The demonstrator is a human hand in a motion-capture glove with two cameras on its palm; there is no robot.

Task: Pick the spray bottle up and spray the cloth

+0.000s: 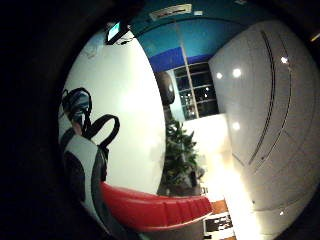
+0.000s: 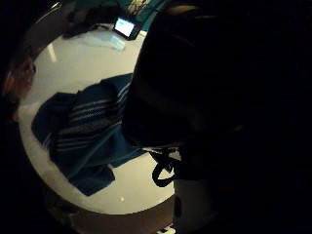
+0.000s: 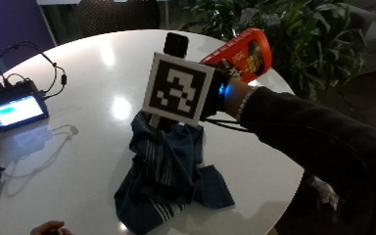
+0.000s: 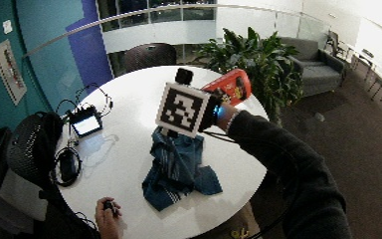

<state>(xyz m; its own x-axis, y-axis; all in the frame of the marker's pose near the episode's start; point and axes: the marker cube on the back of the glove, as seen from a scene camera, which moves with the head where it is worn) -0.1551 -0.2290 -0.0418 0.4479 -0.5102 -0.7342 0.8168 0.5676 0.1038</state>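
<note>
One spray bottle [image 3: 176, 44], black top poking up just beside the right hand [image 3: 218, 94], upright above the cloth [image 3: 168, 171]. Kept upright probably to hold the nozzle level and the trigger within reach. Grasping, clenched or released: cannot tell for the hands, blocked in both outside views, with only a large dark shape close to the palm in the thumb-side view. Cannot tell either whether lifted or standing on the tabletop [image 3: 97, 63]. Blue striped cloth bunched in a loose heap toward the tabletop's edge, directly below the hand, so well placed to catch spray. Red packet [image 3: 240, 51] just behind the hand; small lit screen [image 3: 15, 110] well apart, across the tabletop. Judged step: bottle brought over the target, aiming; no mist visible, spraying apparently not yet done.
</note>
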